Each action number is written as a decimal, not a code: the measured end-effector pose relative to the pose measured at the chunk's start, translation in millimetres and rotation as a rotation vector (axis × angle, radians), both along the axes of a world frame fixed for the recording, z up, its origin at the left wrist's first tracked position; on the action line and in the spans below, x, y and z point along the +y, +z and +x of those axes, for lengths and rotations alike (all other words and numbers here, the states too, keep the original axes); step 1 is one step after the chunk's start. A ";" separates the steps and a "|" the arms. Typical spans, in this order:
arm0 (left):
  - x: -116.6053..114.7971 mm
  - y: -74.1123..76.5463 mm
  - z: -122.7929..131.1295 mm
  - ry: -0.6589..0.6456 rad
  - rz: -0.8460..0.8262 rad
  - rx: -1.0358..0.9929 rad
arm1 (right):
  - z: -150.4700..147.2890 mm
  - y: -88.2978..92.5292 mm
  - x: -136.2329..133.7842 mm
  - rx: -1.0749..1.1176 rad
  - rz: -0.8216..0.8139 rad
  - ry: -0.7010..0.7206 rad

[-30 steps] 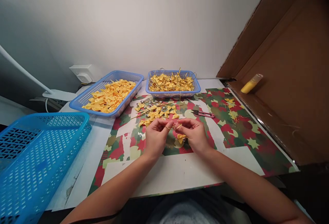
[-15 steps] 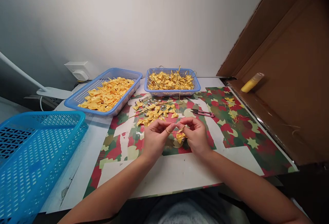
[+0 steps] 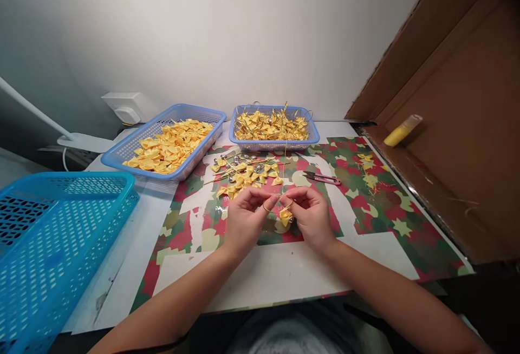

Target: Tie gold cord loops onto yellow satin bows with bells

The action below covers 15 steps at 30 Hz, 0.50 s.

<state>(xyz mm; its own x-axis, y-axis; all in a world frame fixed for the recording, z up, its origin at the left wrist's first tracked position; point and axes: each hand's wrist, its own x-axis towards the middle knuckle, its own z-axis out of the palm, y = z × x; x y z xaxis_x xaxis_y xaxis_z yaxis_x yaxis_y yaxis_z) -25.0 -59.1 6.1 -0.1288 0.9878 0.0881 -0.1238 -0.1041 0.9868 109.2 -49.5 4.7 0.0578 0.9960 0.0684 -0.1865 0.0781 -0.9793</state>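
My left hand (image 3: 248, 218) and my right hand (image 3: 312, 218) meet over the middle of the patterned mat, fingertips almost touching. Each pinches a thin gold cord (image 3: 268, 209) between thumb and forefinger. Below the fingers of my right hand hangs a yellow ribbon bow (image 3: 285, 217) with a small silver bell (image 3: 291, 220) beside it. Just beyond my hands lies a loose pile of yellow bows (image 3: 246, 176) with gold cords and silver bells. Thread snips (image 3: 323, 178) rest to the right of the pile. The exact crossing of the cord is hidden by my fingers.
A blue basket (image 3: 109, 157) of yellow bows stands at back left, and another blue basket (image 3: 274, 145) of corded bows at the back. A turquoise basket (image 3: 130, 186) is at left. A cardboard panel (image 3: 455, 126) with a yellow-filled tube (image 3: 402, 130) borders the right. Thread scraps (image 3: 370, 181) lie nearby.
My hands stay in nearly the same place, still pinching the cord. The bow under my right hand has turned slightly. The whole view has shifted a little.
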 end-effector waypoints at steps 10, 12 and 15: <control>-2.3 -0.5 -2.5 0.012 0.124 0.134 | 11.5 4.4 1.3 -0.504 0.270 0.084; -3.2 -0.8 -3.4 0.015 0.160 0.194 | 15.4 6.3 2.0 -0.671 0.400 0.102; -4.6 -2.7 -4.5 0.011 0.220 0.284 | 18.6 7.8 2.9 -0.768 0.528 0.079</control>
<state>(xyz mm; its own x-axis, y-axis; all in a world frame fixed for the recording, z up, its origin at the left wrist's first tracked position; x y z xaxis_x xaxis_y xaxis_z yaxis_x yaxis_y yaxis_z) -29.5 -63.7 3.4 -0.0795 0.9398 0.3323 0.1547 -0.3177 0.9355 127.8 -46.6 12.5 -0.2578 0.8239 0.5046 0.4735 0.5630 -0.6774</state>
